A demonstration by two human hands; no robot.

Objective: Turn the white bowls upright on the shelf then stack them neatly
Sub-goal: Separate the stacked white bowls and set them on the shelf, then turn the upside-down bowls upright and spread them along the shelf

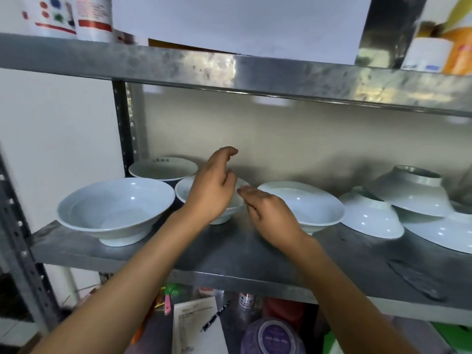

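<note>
Four white bowls (116,210) sit upright on the shelf (229,251); three right ones (370,215) lie inverted; both hands (213,190) hover released.

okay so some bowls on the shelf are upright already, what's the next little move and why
Probably reach the right hand to the nearest upside-down bowl and flip it. Both hands hold nothing, four bowls left of it stand upright, and the bowls at right still lie inverted.
</note>
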